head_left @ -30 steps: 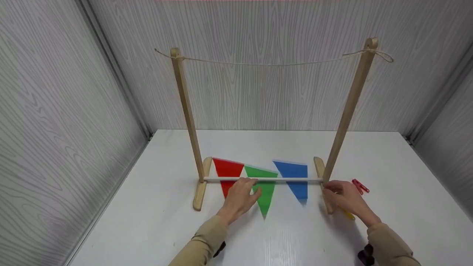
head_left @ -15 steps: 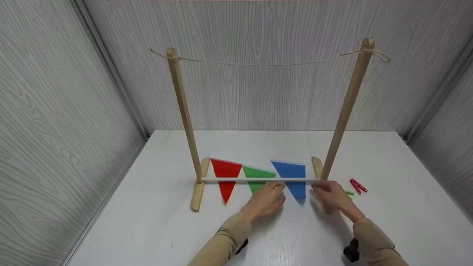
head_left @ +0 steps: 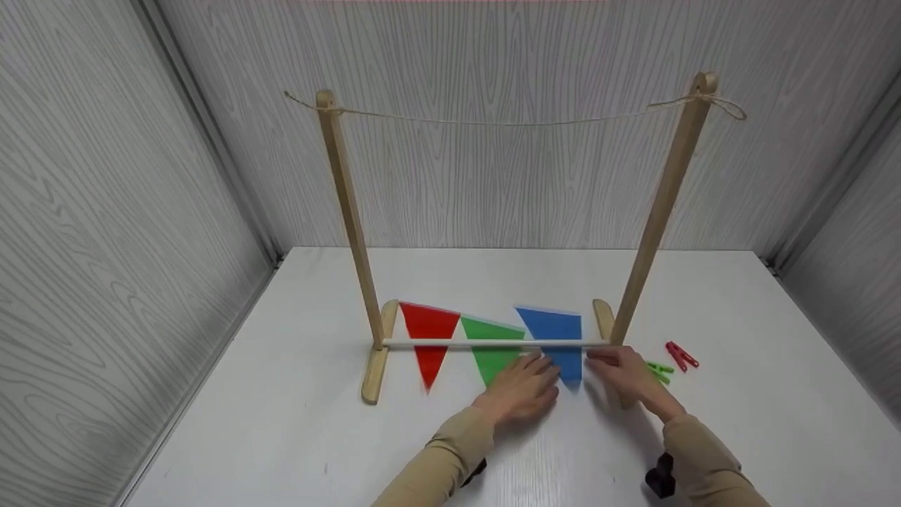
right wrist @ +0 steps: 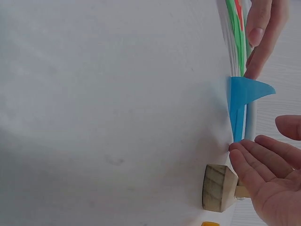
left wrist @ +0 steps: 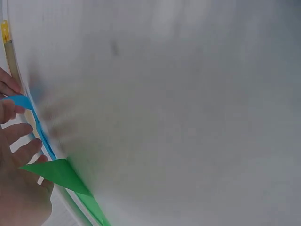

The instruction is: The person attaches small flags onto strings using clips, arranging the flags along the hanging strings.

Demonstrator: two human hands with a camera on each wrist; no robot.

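Three triangular flags lie on the white table: a red flag (head_left: 429,334), a green flag (head_left: 493,355) and a blue flag (head_left: 556,324). The white rod of a wooden stand crosses over them. My left hand (head_left: 519,389) is over the green flag's lower part and reaches the blue flag, fingers spread and relaxed. Beside the blue flag's right edge is my right hand (head_left: 628,377), with its fingers (right wrist: 261,160) nearly straight. In the right wrist view, the blue flag's end (right wrist: 254,89) curls up between the hands. Exact finger contact with it cannot be made out.
Two wooden posts (head_left: 345,218) hold up a string (head_left: 507,124). To the right of my right hand lie red clothespins (head_left: 681,355) and a green clothespin (head_left: 660,371); a yellow clothespin (left wrist: 5,32) shows in the left wrist view. Wood-patterned walls surround the table.
My left hand has moved right, from the red and green flags to the green and blue ones. My right hand has shifted slightly left, uncovering the green clothespin. The flags lie about where they were.
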